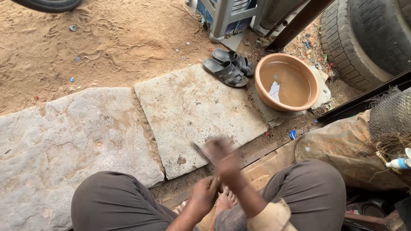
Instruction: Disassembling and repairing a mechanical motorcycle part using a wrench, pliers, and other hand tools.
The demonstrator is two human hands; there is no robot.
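Note:
I sit with my knees apart in brown trousers, both hands between them. My right hand (224, 159) is blurred by motion and grips a thin flat metal blade (201, 152) that sticks out up and to the left over the stone slab (192, 107). Just below it is my left hand (204, 193), fingers curled close to my right wrist. What they hold, if anything, is hidden. My bare foot (226, 200) shows beneath the hands.
A tan basin of water (286, 81) stands to the upper right, beside a pair of dark sandals (227, 67). A large tyre (364, 38) and dark metal bars are at the far right. A sack and wire mesh (391, 119) lie by my right knee. Sandy ground lies beyond the slabs.

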